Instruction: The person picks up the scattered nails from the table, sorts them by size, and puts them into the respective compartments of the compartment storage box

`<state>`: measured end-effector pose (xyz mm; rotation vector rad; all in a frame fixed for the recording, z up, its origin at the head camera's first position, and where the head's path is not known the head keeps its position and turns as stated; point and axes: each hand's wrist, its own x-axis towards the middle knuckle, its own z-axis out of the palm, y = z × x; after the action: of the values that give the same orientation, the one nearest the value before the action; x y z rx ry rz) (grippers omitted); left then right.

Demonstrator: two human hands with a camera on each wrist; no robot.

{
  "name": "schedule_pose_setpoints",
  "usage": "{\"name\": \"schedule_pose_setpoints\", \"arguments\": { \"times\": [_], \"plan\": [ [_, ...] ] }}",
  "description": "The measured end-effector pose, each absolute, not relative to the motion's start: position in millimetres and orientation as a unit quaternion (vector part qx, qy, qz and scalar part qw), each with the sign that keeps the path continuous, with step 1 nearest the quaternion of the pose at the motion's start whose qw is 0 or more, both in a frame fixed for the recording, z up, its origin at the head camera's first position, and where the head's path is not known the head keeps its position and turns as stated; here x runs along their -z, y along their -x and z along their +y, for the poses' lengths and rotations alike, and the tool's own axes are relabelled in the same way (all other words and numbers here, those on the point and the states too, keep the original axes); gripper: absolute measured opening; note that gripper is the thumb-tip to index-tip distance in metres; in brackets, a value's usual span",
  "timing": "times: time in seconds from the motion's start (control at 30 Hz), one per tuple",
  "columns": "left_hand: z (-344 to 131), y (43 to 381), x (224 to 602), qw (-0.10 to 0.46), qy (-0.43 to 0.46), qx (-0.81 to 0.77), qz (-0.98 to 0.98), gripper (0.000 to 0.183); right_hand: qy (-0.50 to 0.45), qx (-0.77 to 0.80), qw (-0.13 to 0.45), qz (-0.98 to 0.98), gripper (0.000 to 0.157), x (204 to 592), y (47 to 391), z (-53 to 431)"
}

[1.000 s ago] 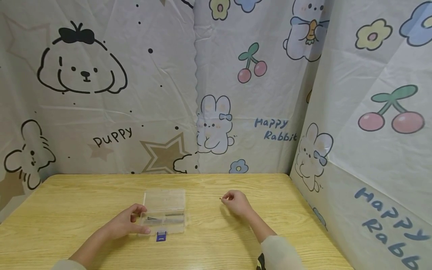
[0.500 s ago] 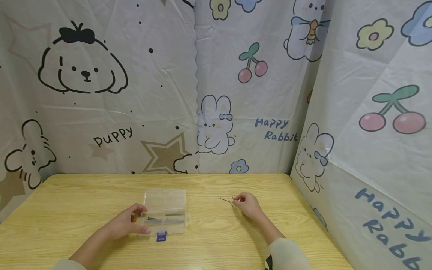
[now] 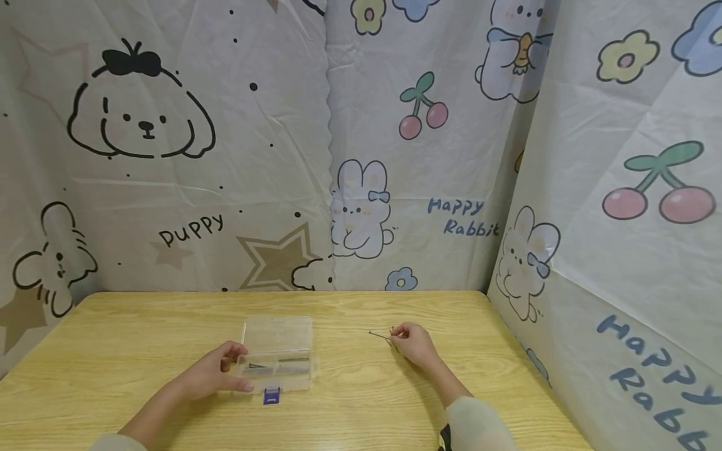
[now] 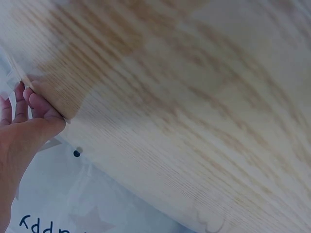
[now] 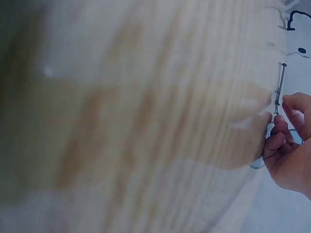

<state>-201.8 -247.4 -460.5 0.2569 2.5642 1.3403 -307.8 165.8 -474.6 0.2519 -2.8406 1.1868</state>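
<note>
A clear plastic compartment box (image 3: 293,382) lies on the table with its lid (image 3: 276,332) folded back and its blue latch (image 3: 271,396) facing the front. Several dark nails (image 3: 293,359) lie in its compartments. My left hand (image 3: 211,376) grips the box's left side, thumb near the front corner and fingers farther back. To the right of the box, a few thin, headed nails (image 5: 280,85) lie at the fingertips of my right hand (image 3: 416,346). The right thumb and fingers are bent around the nails' near end; whether they pinch one is too small to tell.
The wood-grain table (image 3: 158,326) reaches back to a hanging cloth (image 3: 282,156) printed with puppies and rabbits. Another cloth (image 3: 620,269) hangs along the right side. A small dark and yellow object (image 3: 444,438) shows beside the right sleeve.
My right hand has drawn back to the right, uncovering the nails, and has stayed nearly still over the last half second. The left hand and the box have not moved.
</note>
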Motion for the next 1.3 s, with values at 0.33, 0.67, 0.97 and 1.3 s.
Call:
{"name": "schedule_pose_setpoints", "arguments": {
  "times": [0.33,0.67,0.97,1.3],
  "plan": [
    [-247,201,460,0.119,-0.087,-0.462,0.874,0.072,-0.090,-0.333,0.017,-0.938,0.009,478,313,166],
    [-248,203,463,0.117,-0.083,-0.456,0.878,0.072,-0.098,-0.320,0.020,-0.942,0.007,474,311,163],
    [-248,203,463,0.117,-0.080,-0.454,0.879,0.073,-0.086,-0.364,0.003,-0.927,0.008,472,309,165],
    [-247,202,462,0.117,-0.081,-0.454,0.880,0.073,-0.103,-0.371,0.017,-0.923,0.008,463,305,161]
  ]
}}
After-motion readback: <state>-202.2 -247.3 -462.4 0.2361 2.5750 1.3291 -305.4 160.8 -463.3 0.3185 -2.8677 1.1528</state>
